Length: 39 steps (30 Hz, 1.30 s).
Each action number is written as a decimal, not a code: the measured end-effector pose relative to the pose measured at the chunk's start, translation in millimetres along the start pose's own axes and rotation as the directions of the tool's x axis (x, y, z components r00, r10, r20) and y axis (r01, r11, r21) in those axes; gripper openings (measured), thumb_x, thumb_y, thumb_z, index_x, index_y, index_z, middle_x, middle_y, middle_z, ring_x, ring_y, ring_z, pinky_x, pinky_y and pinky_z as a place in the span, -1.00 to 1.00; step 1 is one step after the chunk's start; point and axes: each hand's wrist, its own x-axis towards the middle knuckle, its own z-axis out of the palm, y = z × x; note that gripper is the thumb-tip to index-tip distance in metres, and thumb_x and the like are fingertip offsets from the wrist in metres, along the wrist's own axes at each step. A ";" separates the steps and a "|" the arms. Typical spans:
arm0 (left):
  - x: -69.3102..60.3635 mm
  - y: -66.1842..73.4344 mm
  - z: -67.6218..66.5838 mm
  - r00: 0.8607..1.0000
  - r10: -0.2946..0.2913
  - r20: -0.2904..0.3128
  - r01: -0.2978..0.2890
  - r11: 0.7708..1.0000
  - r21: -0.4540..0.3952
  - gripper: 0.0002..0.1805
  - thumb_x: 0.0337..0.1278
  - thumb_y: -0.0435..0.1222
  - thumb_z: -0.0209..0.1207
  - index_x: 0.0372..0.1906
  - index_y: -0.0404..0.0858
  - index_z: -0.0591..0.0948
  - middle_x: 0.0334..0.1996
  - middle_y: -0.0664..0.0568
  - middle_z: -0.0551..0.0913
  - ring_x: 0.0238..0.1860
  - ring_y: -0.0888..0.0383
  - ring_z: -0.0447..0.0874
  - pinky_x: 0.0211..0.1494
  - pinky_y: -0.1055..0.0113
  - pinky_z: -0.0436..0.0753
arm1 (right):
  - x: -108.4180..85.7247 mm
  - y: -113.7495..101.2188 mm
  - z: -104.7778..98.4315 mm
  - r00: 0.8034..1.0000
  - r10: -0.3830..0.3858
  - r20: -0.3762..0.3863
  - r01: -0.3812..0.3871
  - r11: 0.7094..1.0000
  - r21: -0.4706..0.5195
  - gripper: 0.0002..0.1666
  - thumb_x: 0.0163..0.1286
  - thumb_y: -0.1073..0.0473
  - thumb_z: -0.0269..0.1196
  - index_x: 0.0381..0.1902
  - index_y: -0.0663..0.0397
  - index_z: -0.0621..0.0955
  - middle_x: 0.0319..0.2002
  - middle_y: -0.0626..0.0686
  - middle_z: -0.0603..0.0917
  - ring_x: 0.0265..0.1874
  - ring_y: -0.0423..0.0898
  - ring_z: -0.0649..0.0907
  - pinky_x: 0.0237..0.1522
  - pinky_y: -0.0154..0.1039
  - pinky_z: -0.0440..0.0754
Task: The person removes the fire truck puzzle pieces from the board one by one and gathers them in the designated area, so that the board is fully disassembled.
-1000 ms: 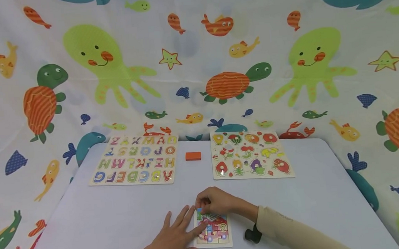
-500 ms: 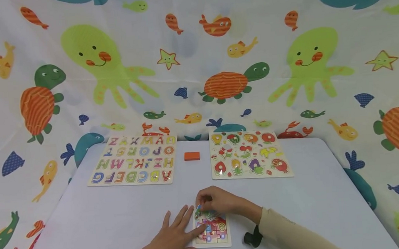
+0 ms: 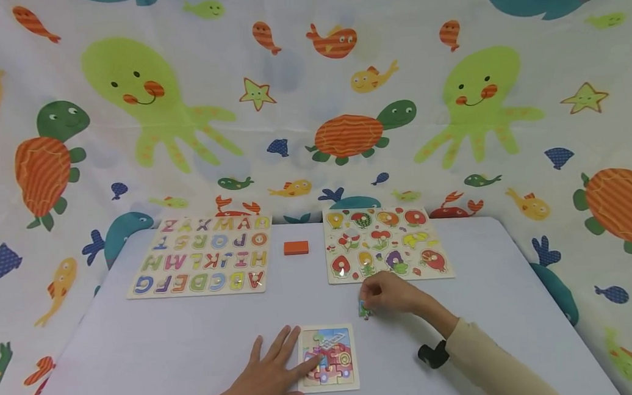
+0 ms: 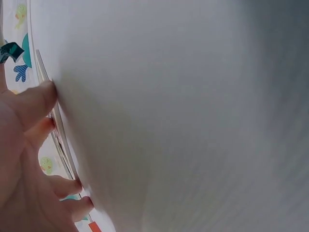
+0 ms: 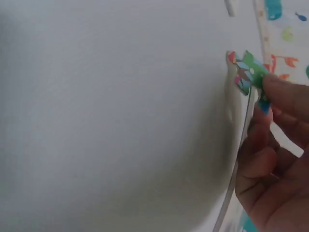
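Pinching one jigsaw piece while a spread hand keeps the puzzle board steady

The right hand (image 3: 391, 293) holds a small jigsaw piece (image 3: 365, 309) between thumb and finger, gripping near one end so that much of its green, printed face stays uncovered. A narrow pinch seems to suit something this thin and flat. The piece is beyond the upper right corner of the puzzle board (image 3: 329, 388), in front of the fruit board (image 3: 353, 263); whether its lower edge touches the table (image 3: 167, 355), I cannot tell.

The left hand (image 3: 267, 372) grips nothing. Its fingers are fanned wide and fairly straight, one lying across the fitted pieces, another's tip at the board's upper left corner, presumably to stop the board sliding and the pieces lifting. Bare wood shows at the board's upper left, apart from the piece.

The alphabet board (image 3: 190, 293) and fruit board lie farther back, with an orange block (image 3: 295, 248) between them, an arrangement that leaves the near part of the table for both hands. A dark device (image 3: 433, 355) sits at the right wrist.
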 end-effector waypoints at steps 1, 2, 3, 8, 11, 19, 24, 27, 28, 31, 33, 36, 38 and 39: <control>-0.4 -0.4 -0.3 1.000 0.000 -0.003 0.000 1.000 -0.003 -0.30 0.29 0.09 0.26 0.51 0.36 0.34 0.62 -0.16 0.06 0.60 -0.22 -0.07 0.40 -0.49 0.04 | 0.4 0.8 1.6 1.000 -0.016 -0.013 0.016 0.999 -0.033 -0.85 0.37 0.31 0.34 -0.41 0.00 0.67 -0.48 -0.13 0.59 -0.39 -0.16 0.52 -0.31 -0.28 0.50; -0.7 -0.7 -0.3 1.000 0.000 -0.004 0.000 1.000 -0.005 -0.30 0.28 0.09 0.26 0.51 0.36 0.34 0.62 -0.17 0.06 0.60 -0.22 -0.07 0.40 -0.50 0.04 | 1.3 1.8 3.4 0.999 -0.030 -0.027 0.028 0.997 -0.067 -0.83 0.36 0.31 0.34 -0.42 -0.03 0.66 -0.49 -0.15 0.58 -0.40 -0.18 0.52 -0.32 -0.29 0.50; -0.8 -0.9 0.0 1.000 0.000 -0.006 0.000 1.000 -0.007 -0.30 0.29 0.09 0.26 0.51 0.36 0.35 0.62 -0.16 0.06 0.60 -0.22 -0.07 0.40 -0.50 0.04 | 2.2 2.3 5.3 0.998 -0.040 -0.040 0.036 0.994 -0.100 -0.81 0.36 0.31 0.35 -0.43 -0.05 0.66 -0.50 -0.17 0.56 -0.42 -0.20 0.51 -0.33 -0.31 0.49; -2.0 -1.1 2.2 1.000 -0.003 0.004 0.003 1.000 -0.010 -0.31 0.29 0.07 0.27 0.49 0.39 0.36 0.61 -0.15 0.09 0.60 -0.23 -0.05 0.41 -0.48 0.06 | 4.1 2.1 13.3 0.995 -0.059 -0.078 0.039 0.970 -0.239 -0.79 0.35 0.31 0.36 -0.44 -0.07 0.62 -0.51 -0.19 0.52 -0.44 -0.21 0.49 -0.36 -0.31 0.50; -3.9 -1.2 3.0 1.000 0.000 0.019 0.000 1.000 0.003 -0.30 0.28 0.06 0.29 0.49 0.43 0.35 0.61 -0.12 0.10 0.60 -0.21 -0.03 0.42 -0.46 0.09 | 3.9 -0.6 17.4 0.993 -0.071 -0.093 0.036 0.943 -0.332 -0.84 0.35 0.30 0.38 -0.38 -0.06 0.64 -0.46 -0.18 0.54 -0.39 -0.20 0.51 -0.32 -0.27 0.54; -6.3 -1.2 1.6 0.999 -0.002 0.051 0.002 1.000 0.018 -0.30 0.31 0.07 0.27 0.50 0.45 0.31 0.62 -0.09 0.09 0.60 -0.20 -0.04 0.42 -0.46 0.09 | 4.5 -25.7 39.0 0.946 -0.286 0.149 0.323 0.836 -0.444 -0.56 0.36 0.13 0.42 0.19 -0.23 0.69 0.41 0.06 0.44 0.44 0.09 0.34 0.37 0.15 0.41; -6.8 1.4 0.2 0.998 -0.010 0.057 0.008 1.000 0.026 -0.31 0.32 0.08 0.26 0.50 0.45 0.32 0.61 -0.10 0.11 0.60 -0.21 -0.02 0.41 -0.47 0.10 | 7.8 -38.7 50.5 0.924 -0.274 0.266 0.373 0.799 -0.471 -0.49 0.36 0.05 0.42 0.25 -0.41 0.66 0.59 0.00 0.19 0.59 0.12 0.04 0.42 0.29 0.26; -6.2 2.0 0.4 0.998 -0.009 0.055 0.008 1.000 0.026 -0.32 0.32 0.08 0.26 0.49 0.45 0.32 0.61 -0.10 0.11 0.60 -0.21 -0.01 0.41 -0.47 0.10 | 10.1 -41.1 53.7 0.927 -0.257 0.275 0.367 0.777 -0.511 -0.49 0.34 0.05 0.43 0.23 -0.44 0.67 0.58 -0.05 0.21 0.59 0.08 0.05 0.43 0.25 0.27; -6.3 1.9 0.5 0.999 -0.008 0.053 0.006 1.000 0.026 -0.32 0.32 0.08 0.25 0.49 0.45 0.32 0.61 -0.10 0.11 0.60 -0.21 -0.01 0.41 -0.47 0.10 | 11.0 -41.6 54.4 0.925 -0.258 0.278 0.371 0.769 -0.521 -0.49 0.34 0.05 0.44 0.23 -0.45 0.67 0.57 -0.06 0.23 0.58 0.07 0.06 0.43 0.24 0.27; -6.7 1.0 0.9 0.999 -0.002 0.048 0.000 0.999 0.032 -0.32 0.31 0.08 0.25 0.49 0.45 0.32 0.61 -0.11 0.11 0.59 -0.21 0.00 0.40 -0.47 0.12 | 13.1 -44.3 55.8 0.919 -0.268 0.289 0.389 0.740 -0.549 -0.48 0.32 0.07 0.45 0.22 -0.45 0.67 0.53 -0.06 0.27 0.57 0.06 0.10 0.42 0.21 0.30; -7.0 0.3 1.2 0.999 0.002 0.045 -0.004 0.999 0.042 -0.32 0.31 0.08 0.26 0.49 0.44 0.32 0.61 -0.12 0.11 0.59 -0.22 0.01 0.39 -0.48 0.13 | 14.2 -46.2 56.5 0.915 -0.275 0.294 0.398 0.724 -0.564 -0.47 0.31 0.08 0.46 0.21 -0.45 0.67 0.50 -0.07 0.31 0.55 0.05 0.12 0.41 0.18 0.32; -6.7 0.3 1.1 0.999 0.001 0.046 -0.003 0.999 0.050 -0.31 0.31 0.08 0.26 0.49 0.44 0.32 0.61 -0.11 0.12 0.59 -0.22 0.01 0.39 -0.48 0.14 | 15.0 -48.7 57.4 0.915 -0.276 0.294 0.400 0.716 -0.572 -0.48 0.30 0.10 0.48 0.20 -0.43 0.68 0.43 -0.09 0.38 0.49 0.00 0.21 0.38 0.11 0.36; -6.3 0.4 1.3 0.999 -0.001 0.047 -0.001 0.999 0.051 -0.31 0.30 0.08 0.27 0.49 0.44 0.32 0.61 -0.11 0.12 0.59 -0.21 0.01 0.39 -0.47 0.13 | 15.3 -49.1 58.0 0.915 -0.276 0.294 0.400 0.718 -0.570 -0.48 0.29 0.11 0.48 0.19 -0.41 0.68 0.36 -0.10 0.43 0.42 -0.04 0.28 0.36 0.04 0.40; -6.0 0.4 1.4 0.999 -0.003 0.048 0.001 0.999 0.052 -0.30 0.30 0.07 0.27 0.49 0.44 0.32 0.61 -0.10 0.12 0.59 -0.20 0.00 0.40 -0.47 0.13 | 15.3 -49.3 58.2 0.915 -0.277 0.294 0.400 0.722 -0.564 -0.48 0.29 0.12 0.48 0.19 -0.39 0.68 0.32 -0.11 0.46 0.37 -0.07 0.32 0.34 -0.01 0.43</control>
